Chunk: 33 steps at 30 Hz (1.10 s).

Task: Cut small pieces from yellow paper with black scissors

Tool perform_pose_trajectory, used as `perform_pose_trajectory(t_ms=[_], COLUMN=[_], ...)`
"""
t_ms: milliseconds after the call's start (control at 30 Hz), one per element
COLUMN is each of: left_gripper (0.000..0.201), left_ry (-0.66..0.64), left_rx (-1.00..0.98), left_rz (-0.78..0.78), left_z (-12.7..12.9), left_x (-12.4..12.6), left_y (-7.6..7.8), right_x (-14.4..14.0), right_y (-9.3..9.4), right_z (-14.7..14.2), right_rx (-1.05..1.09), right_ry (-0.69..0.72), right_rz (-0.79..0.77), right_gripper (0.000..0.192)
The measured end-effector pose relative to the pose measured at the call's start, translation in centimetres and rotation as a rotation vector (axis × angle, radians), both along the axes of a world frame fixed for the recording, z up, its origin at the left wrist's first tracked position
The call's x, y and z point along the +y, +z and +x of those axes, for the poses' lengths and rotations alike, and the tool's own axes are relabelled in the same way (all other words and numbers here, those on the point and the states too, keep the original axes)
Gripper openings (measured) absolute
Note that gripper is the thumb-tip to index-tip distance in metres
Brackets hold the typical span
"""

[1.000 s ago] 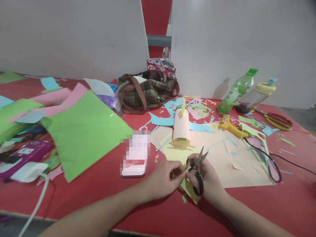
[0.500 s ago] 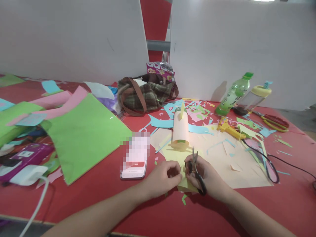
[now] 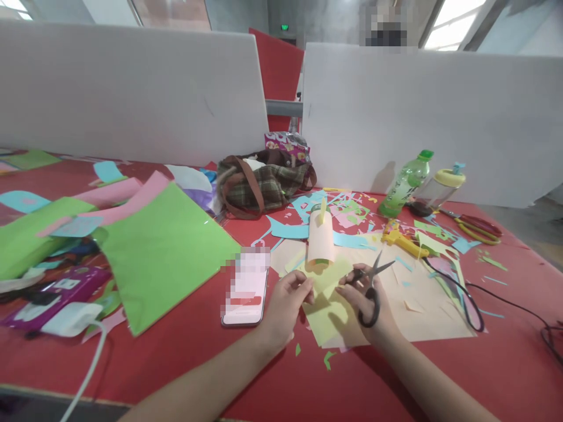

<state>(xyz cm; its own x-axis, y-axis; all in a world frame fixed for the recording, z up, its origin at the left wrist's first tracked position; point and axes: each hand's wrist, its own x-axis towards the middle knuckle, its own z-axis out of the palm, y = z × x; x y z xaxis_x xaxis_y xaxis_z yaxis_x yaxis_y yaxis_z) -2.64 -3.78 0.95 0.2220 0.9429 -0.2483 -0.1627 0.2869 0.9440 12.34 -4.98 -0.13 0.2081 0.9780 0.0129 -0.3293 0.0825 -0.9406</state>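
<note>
My left hand is closed in a pinch at the left edge of some yellow paper, between my two hands. My right hand has a pair of black-handled scissors hanging on it, blades apart and pointing up to the right. Its thumb and finger come together at the paper's right side; whether they grip it I cannot tell. Just beyond the hands lies a pale paper-wrapped cylinder with a yellow piece standing on top and blue strips at both sides.
A phone lies left of my hands, beside a green sheet. Toward the right are a yellow glue gun with its cable, a green bottle, a clear cup and red-yellow scissors. A plaid bag rests behind.
My hands have moved apart, showing more of the yellow paper. The scissors have swung from upright to slanting right, with their blades wider apart. The view has tilted up.
</note>
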Motion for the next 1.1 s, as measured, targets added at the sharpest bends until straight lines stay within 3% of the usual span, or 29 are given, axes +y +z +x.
perform_pose_trajectory(t_ms=[267,733,1100], left_gripper=[0.025,0.026,0.027], left_ry=[0.112,0.076,-0.037], left_rx=[0.075,0.261,0.225], left_rz=[0.136,0.277,0.240], left_z=[1.9,1.6,1.3], left_x=[-0.5,-1.1,-0.9], left_y=[-0.7,-0.3,-0.4], right_x=[0.2,-0.4,-0.4], right_y=[0.8,0.8,1.4], right_z=[-3.0,-2.5,-2.3], right_rx=[-0.008,-0.023,-0.023], right_ry=[-0.041,0.062,0.145], right_rz=[0.033,0.002,0.018], right_gripper=[0.031,0.029,0.034])
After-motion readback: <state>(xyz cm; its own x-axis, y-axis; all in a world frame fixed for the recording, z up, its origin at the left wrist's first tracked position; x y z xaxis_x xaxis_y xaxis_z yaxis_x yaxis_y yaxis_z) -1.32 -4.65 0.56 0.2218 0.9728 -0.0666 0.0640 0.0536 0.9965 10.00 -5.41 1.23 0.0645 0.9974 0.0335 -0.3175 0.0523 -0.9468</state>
